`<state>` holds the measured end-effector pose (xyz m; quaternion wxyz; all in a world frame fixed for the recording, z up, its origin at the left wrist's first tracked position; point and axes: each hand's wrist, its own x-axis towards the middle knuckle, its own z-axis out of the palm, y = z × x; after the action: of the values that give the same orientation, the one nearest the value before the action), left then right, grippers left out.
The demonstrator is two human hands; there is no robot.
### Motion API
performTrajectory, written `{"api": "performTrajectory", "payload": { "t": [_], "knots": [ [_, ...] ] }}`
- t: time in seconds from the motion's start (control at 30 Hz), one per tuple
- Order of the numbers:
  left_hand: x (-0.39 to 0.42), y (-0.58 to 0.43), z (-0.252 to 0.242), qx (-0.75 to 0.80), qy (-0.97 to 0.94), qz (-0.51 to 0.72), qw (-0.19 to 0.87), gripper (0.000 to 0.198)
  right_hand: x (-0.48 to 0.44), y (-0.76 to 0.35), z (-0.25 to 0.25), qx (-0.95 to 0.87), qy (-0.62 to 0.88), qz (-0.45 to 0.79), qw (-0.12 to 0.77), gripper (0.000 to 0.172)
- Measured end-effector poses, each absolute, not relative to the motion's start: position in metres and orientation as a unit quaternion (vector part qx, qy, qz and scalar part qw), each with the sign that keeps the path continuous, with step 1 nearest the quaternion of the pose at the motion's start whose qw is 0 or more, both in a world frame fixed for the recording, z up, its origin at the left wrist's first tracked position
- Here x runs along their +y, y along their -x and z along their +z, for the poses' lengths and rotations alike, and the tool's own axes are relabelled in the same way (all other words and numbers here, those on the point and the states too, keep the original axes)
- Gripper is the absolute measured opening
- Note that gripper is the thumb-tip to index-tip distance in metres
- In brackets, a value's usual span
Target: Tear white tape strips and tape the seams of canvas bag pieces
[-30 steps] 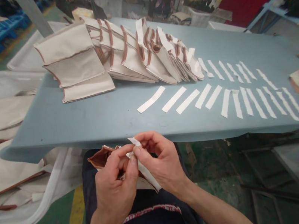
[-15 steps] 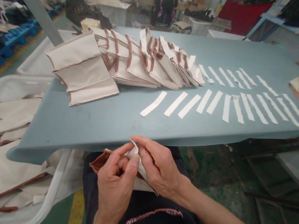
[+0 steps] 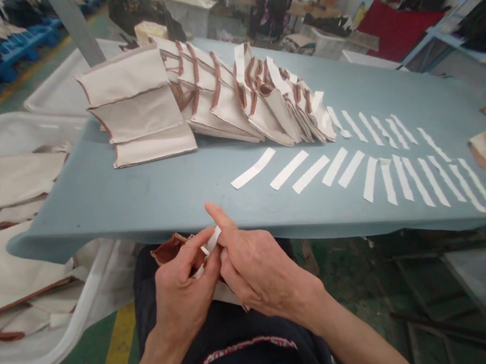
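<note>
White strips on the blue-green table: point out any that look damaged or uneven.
Several strips at right look wavy and ragged, unlike the straight strips at left. I cannot tell whether that is damage.

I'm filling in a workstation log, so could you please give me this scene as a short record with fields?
Left hand: thumb and index finger pinching a narrow white strip
Right hand: against the strip, index finger extended; exact grip hidden
Also at the hands: off-white fabric piece with brown edging, partly hidden
Work surface: blue-grey covered table
On it: flat white strips; leaning row of brown-edged, off-white fabric pieces
Left of table: white plastic tub holding similar pieces
</note>
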<state>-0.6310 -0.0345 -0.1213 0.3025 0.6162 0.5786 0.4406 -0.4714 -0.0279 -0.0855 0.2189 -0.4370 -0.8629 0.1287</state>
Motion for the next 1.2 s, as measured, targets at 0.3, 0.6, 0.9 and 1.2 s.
{"api": "performTrajectory", "payload": {
  "t": [0.3, 0.6, 0.9, 1.2],
  "knots": [
    [-0.034, 0.636, -0.12, 0.571, -0.466, 0.501, 0.454, 0.025, -0.021, 0.479, -0.09, -0.81, 0.472, 0.15, 0.315, 0.054],
    [-0.038, 0.626, -0.098, 0.485, -0.165, 0.569, 0.644, 0.042, -0.027, 0.48, -0.109, -0.546, 0.527, 0.457, 0.464, 0.043],
    [-0.046, 0.612, -0.098, 0.471, -0.172, 0.588, 0.635, 0.046, -0.034, 0.506, -0.109, -0.45, 0.465, 0.514, 0.563, 0.02],
    [-0.048, 0.601, -0.114, 0.47, -0.192, 0.579, 0.638, 0.047, -0.034, 0.506, -0.129, -0.438, 0.46, 0.499, 0.589, 0.015]
  ]
}}
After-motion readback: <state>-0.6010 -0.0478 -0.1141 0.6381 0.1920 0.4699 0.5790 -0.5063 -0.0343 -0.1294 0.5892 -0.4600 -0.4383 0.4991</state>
